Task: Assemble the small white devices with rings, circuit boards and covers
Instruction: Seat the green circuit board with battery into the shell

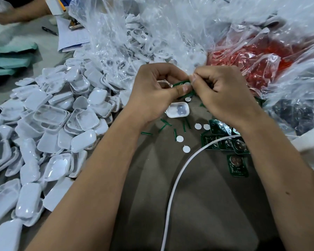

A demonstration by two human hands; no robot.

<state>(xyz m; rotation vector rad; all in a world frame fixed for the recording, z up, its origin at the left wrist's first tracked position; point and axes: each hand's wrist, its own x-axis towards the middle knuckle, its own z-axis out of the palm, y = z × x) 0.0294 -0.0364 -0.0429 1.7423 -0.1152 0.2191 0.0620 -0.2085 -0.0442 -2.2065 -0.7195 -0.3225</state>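
A brown cloth (198,205) covers the work surface. Across the back lie crumpled clear plastic bags (170,24), one at the right holding a mass of red parts (252,57). To the left spreads a big heap of white covers (58,120), some dome up, some hollow side up, reaching from the near left edge to the bags. A white cable (174,185) curves from the bottom edge up toward the right forearm.

Both forearms come in from the bottom and the hands meet above the middle of the cloth. The left hand (158,89) and the right hand (219,89) have their fingers curled, and the thumbs and fingertips of both pinch one green circuit board (182,84) between them; most of the board is hidden by the fingers, so its shape is hard to tell.

Just below the hands a single white device shell (178,110) lies open side up on the cloth, with a dark round part inside. Near the right wrist sits a cluster of green boards (223,142) with round metal cells, one more board (237,165) lying a little nearer. Small white discs (179,138) and thin green strips (166,122) are scattered between the shell and the boards.

At the far left another person's arm (16,13) rests near papers (71,33) and a pen (50,31).
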